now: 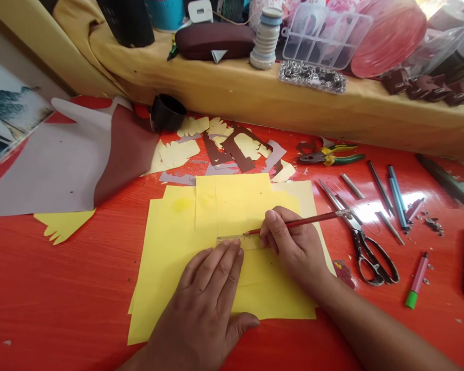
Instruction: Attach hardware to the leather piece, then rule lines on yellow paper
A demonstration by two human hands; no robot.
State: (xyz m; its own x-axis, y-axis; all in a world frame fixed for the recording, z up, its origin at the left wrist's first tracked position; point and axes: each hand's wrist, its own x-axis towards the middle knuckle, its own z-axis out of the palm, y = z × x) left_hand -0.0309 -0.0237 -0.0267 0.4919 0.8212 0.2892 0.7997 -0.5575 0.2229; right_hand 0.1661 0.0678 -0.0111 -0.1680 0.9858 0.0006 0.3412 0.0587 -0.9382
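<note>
Yellow paper sheets (pixel 162 268) lie overlapped on the red table in front of me. My left hand (pixel 209 293) rests flat on them, fingers stretched out, with its fingertips on a clear ruler (pixel 251 242). A red pencil (pixel 305 221) is pinched in my right hand (pixel 294 247), its tip close to the ruler's upper edge. Part of the ruler is hidden by my hands. A thin vertical line (pixel 217 206) shows on the upper sheet, left of the pencil tip.
Scissors (pixel 358 232), pliers (pixel 328 155), metal rods and pens (pixel 417 281) lie at right. Paper and brown scraps (pixel 232 144) are heaped behind the sheets. A large grey-and-brown sheet (pixel 69 159) lies at left. A cloth-covered shelf (pixel 216 82) holding boxes and spools borders the back.
</note>
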